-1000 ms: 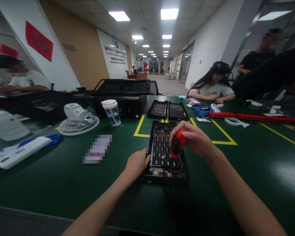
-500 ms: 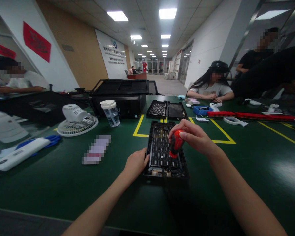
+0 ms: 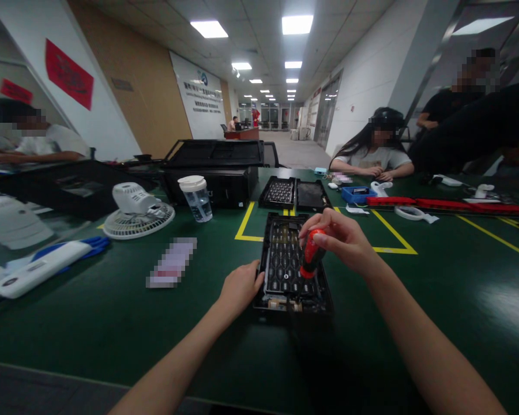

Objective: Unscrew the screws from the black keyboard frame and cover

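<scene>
An opened black device case (image 3: 285,262) with a honeycomb inner grid lies flat on the green table (image 3: 112,311) in front of me. My right hand (image 3: 343,239) grips the red handle of a screwdriver (image 3: 311,253), held upright with its tip down on the case's right side. My left hand (image 3: 240,288) rests against the case's left edge, fingers curled on its rim. A white screw or hole shows near the grid's lower middle.
Two more black trays (image 3: 294,193) lie beyond the case inside yellow floor-tape lines. A clear lidded jar (image 3: 196,199), a white desk fan (image 3: 136,210) and a large black box (image 3: 214,170) stand to the left. Other people sit at the table's far right and far left.
My right hand's fingers have shifted round the red handle, turning it slightly in place. My left hand and the case have stayed put.
</scene>
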A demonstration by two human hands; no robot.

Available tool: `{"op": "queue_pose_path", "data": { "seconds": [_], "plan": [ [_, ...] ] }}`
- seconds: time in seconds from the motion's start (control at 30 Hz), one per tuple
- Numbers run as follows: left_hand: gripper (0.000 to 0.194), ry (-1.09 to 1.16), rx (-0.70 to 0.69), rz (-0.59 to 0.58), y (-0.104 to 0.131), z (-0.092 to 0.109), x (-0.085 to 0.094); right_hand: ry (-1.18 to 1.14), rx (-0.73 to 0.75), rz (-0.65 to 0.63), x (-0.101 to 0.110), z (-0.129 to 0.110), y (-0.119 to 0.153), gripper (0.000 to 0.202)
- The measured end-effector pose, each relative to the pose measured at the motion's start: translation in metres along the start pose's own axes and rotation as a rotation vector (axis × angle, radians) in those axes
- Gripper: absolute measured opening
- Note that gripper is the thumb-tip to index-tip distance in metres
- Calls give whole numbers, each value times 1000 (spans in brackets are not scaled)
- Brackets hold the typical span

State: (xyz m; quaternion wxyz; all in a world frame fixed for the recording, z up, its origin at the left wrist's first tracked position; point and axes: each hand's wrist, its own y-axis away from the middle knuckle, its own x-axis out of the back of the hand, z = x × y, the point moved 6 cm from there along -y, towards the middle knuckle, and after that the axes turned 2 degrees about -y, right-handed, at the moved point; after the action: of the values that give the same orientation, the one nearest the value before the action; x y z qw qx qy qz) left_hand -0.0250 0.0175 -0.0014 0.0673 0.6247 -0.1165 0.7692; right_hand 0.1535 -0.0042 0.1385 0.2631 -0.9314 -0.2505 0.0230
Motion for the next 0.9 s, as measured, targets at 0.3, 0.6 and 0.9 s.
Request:
{"op": "queue_pose_path", "data": {
  "seconds": [0.3, 0.6, 0.9],
  "plan": [
    [35, 17, 36, -39, 1, 2, 5, 91, 41, 91, 2, -3, -1, 26],
    [34, 5, 21, -31, 0, 1, 3, 141, 86, 120, 3, -2, -1, 28],
    [35, 6, 20, -18, -1, 0, 2, 251, 135, 174, 4, -4, 1, 30]
  ]
}}
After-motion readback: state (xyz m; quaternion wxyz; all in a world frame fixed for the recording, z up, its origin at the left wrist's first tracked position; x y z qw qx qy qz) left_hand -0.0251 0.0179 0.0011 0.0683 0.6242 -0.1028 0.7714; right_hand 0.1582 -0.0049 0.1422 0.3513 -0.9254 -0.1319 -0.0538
